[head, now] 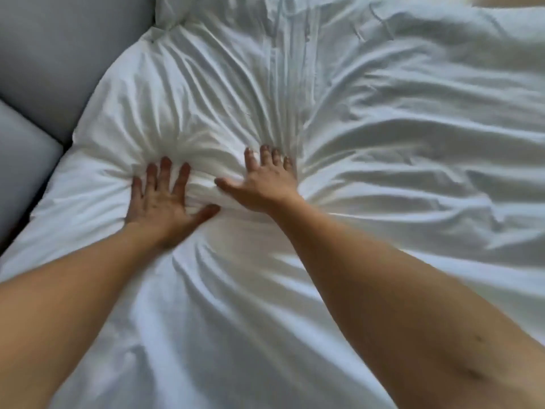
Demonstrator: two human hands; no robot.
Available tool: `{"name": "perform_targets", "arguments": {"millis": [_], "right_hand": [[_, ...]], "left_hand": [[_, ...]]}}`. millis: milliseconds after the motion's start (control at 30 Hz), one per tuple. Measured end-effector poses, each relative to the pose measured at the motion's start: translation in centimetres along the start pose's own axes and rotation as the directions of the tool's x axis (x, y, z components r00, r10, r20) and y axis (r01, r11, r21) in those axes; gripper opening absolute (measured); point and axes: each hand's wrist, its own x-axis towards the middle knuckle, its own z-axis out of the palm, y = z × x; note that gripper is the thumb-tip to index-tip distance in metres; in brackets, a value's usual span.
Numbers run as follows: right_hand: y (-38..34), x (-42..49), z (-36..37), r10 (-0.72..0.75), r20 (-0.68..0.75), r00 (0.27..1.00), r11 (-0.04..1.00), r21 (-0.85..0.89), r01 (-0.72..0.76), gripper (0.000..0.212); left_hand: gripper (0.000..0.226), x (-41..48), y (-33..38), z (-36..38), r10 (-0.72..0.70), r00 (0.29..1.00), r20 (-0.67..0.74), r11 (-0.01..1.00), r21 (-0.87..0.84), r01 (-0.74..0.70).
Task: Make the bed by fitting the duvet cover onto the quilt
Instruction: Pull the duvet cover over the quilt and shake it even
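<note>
A white duvet cover (383, 143) lies crumpled across the whole bed, and the quilt itself is hidden under or inside it. My left hand (160, 199) presses flat on the fabric near the bed's left corner, fingers spread. My right hand (262, 181) presses flat just to its right, fingers straight and pointing away from me. Creases fan out from both palms toward the head of the bed. A row of long pleats (283, 54) runs up the middle of the cover.
A pale grey-blue padded headboard or wall panel (59, 48) borders the bed at the upper left, with a second grey cushion (20, 160) at the left edge. A dark gap (35, 208) separates it from the bedding.
</note>
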Motion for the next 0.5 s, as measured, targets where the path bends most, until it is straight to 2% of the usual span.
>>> {"name": "perform_targets", "arguments": {"millis": [67, 100, 167, 200, 267, 333, 400, 500], "right_hand": [[2.2, -6.6, -0.1, -0.009, 0.06, 0.998, 0.995, -0.101, 0.015, 0.116], [3.4, -9.9, 0.3, -0.006, 0.046, 0.999, 0.988, -0.153, 0.013, 0.116], [6.7, -17.3, 1.3, 0.038, -0.016, 0.999, 0.98, -0.196, -0.04, 0.11], [8.0, -20.2, 1.7, 0.069, -0.029, 0.997, 0.979, -0.189, -0.074, 0.105], [11.3, -26.1, 2.3, 0.149, -0.038, 0.988, 0.968, -0.196, -0.154, 0.099], [14.6, -31.4, 2.8, 0.215, -0.007, 0.977, 0.941, -0.267, -0.209, 0.097], [17.7, -37.1, 3.3, 0.272, 0.023, 0.962, 0.921, -0.298, -0.253, 0.099], [21.9, -45.3, 4.0, 0.401, 0.018, 0.916, 0.894, -0.226, -0.387, 0.101]], "left_hand": [[0.116, -1.0, 1.1, -1.8, -0.085, 0.99, 0.108, 0.995, 0.063, 0.078], [0.11, -1.7, 2.0, -3.1, -0.144, 0.979, 0.142, 0.988, 0.073, 0.134], [0.09, -4.9, 6.1, -5.1, -0.163, 0.976, 0.142, 0.987, 0.03, 0.16], [0.083, -7.1, 8.6, -5.6, -0.097, 0.983, 0.153, 0.994, -0.027, 0.102], [0.073, -15.1, 15.1, -4.1, 0.157, 0.969, 0.192, 0.984, -0.116, -0.136], [0.075, -26.1, 20.5, -0.1, 0.352, 0.907, 0.231, 0.936, -0.067, -0.346], [0.085, -34.1, 23.0, 3.1, 0.385, 0.891, 0.241, 0.913, 0.04, -0.406], [0.103, -36.9, 22.9, 4.8, 0.34, 0.914, 0.223, 0.933, 0.04, -0.357]]}}
